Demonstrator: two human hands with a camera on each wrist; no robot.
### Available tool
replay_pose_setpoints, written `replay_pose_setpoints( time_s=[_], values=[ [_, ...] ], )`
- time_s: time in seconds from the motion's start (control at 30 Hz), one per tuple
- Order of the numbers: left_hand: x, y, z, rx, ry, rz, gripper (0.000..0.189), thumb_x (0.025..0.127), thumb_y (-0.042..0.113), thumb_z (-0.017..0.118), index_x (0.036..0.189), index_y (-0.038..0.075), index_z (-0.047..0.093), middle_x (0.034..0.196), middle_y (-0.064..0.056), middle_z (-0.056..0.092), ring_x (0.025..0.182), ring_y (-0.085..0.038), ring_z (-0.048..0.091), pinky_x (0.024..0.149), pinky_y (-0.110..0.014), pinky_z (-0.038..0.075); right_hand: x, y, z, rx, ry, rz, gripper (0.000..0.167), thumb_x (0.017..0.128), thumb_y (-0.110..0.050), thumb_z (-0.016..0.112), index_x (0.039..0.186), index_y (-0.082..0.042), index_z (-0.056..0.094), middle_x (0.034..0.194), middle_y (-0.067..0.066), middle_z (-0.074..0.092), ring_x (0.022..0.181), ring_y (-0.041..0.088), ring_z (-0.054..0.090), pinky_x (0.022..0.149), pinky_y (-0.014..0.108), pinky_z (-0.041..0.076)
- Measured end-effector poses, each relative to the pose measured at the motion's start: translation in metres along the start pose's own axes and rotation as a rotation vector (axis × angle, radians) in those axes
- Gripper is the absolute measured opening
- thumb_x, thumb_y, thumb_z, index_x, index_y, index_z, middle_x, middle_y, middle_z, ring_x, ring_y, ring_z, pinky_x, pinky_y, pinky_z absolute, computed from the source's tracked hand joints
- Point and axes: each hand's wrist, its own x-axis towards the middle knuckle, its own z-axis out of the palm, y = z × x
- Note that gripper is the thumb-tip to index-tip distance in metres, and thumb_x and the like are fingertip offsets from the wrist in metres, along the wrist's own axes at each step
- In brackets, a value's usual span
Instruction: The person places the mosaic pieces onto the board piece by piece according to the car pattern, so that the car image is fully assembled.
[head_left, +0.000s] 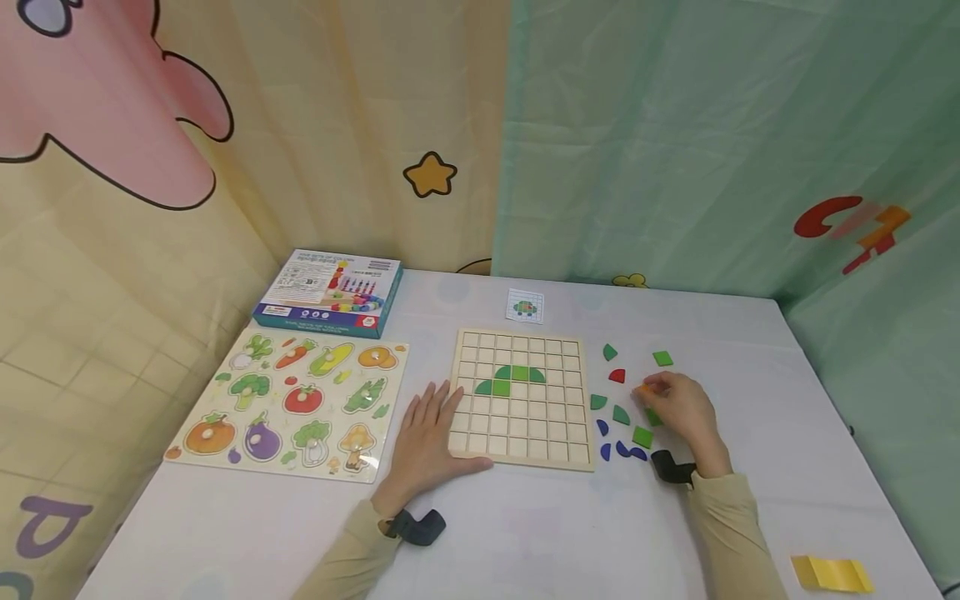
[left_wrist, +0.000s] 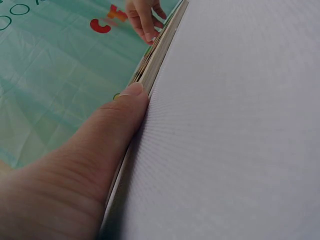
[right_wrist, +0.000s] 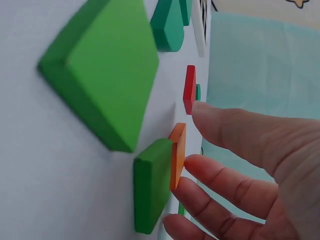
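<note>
A wooden grid board lies on the table, with green squares and darker green quarter-round pieces set in several cells. My left hand rests with spread fingers at its lower left corner; in the left wrist view the thumb lies against the board's edge. To the right of the board, my right hand reaches down over an orange piece. The fingertips are at its edge, while the thumb stands apart from it. Beside the orange piece lie a green square and a red quarter-round.
Loose dark green quarter-rounds, green squares and blue half-rounds lie right of the board. A pattern card is behind it. A vegetable puzzle and a box occupy the left; a yellow item lies front right.
</note>
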Motion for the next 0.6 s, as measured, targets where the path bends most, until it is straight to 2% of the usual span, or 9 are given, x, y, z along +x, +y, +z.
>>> replay_pose_setpoints(
  time_s=[0.33,0.6],
  values=[
    [0.0,0.001,-0.001,-0.006,-0.009,-0.006,0.116,0.065,0.08,0.06,0.151,0.012,0.024,0.156,-0.011,0.018,0.143,-0.028,0.006,0.114,-0.042,0.002,0.001,0.007,0.001,0.026,-0.022,0.071,0.038,0.086,-0.023,0.071,0.11,0.005,0.062,0.099,0.021,0.062,0.085,0.033,0.055,0.068,0.04,0.045],
    [0.0,0.001,-0.001,0.001,-0.012,-0.007,0.116,0.064,0.08,0.061,0.151,0.012,0.025,0.156,-0.011,0.018,0.143,-0.028,0.006,0.114,-0.042,0.002,0.004,0.011,-0.004,0.024,-0.059,0.156,0.038,0.083,-0.028,0.073,0.1,0.004,0.062,0.086,0.013,0.061,0.076,0.028,0.053,0.062,0.035,0.039]
  ],
)
